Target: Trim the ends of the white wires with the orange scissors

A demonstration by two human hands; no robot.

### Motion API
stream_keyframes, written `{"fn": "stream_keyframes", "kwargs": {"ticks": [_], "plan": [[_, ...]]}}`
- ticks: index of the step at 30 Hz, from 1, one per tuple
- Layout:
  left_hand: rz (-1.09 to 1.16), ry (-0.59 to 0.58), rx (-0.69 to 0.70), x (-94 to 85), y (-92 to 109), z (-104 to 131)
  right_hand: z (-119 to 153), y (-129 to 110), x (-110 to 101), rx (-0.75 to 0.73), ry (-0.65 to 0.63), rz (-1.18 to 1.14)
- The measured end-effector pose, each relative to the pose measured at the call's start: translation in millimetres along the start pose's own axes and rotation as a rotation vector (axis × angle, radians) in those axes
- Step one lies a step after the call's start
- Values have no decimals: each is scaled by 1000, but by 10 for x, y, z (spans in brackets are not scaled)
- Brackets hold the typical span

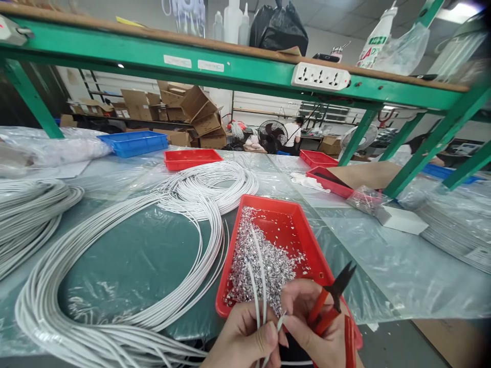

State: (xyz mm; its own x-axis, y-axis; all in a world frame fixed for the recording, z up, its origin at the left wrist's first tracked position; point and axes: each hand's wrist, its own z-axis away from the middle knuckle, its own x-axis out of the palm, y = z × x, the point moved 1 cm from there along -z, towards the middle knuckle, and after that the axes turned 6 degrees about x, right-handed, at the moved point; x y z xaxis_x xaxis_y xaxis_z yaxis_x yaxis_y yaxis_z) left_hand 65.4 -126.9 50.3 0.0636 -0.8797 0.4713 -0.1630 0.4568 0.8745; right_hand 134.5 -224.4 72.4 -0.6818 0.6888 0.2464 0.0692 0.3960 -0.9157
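Observation:
White cables pass between the thumb and fingers of my left hand, which is closed on them. Two of their strands stick up over the red tray. Held in my right hand are cutters with dark blades and orange-red handles, blades pointing up and away. The thumb and index finger of that same hand pinch at the end of a white cable, right beside my left fingertips. Small silvery scraps are heaped in the tray beneath both hands.
Large coils of white cable lie on the plastic-covered table to the left. A blue tray and another red tray stand behind. Overhead runs a green shelf frame with a power strip. A person sits far back.

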Motion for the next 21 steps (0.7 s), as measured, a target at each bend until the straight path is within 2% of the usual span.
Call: {"fn": "stream_keyframes", "kwargs": {"ticks": [4,6,9,12,14,15,17,18,20,21], "plan": [[-256,367,196,84,27,34,7,-3,54,-61,120,82],[-317,453,234,126,41,44,1,-9,56,-76,143,93],[-305,448,240,138,24,38,8,-8,49,-80,170,141],[-462,463,364,93,-6,17,64,-2,80,-59,218,204],[-547,474,432,60,-15,5,99,-15,106,-40,202,184],[-538,471,415,47,-17,1,98,-31,104,-39,192,166],[-452,424,298,29,-25,5,36,-81,33,-60,212,171],[-417,377,245,24,-30,14,-26,-109,-40,-82,239,208],[-414,272,226,10,-55,46,-191,-156,-243,-135,307,368],[-434,218,230,-4,-81,65,-276,-170,-352,-157,284,445]]}}
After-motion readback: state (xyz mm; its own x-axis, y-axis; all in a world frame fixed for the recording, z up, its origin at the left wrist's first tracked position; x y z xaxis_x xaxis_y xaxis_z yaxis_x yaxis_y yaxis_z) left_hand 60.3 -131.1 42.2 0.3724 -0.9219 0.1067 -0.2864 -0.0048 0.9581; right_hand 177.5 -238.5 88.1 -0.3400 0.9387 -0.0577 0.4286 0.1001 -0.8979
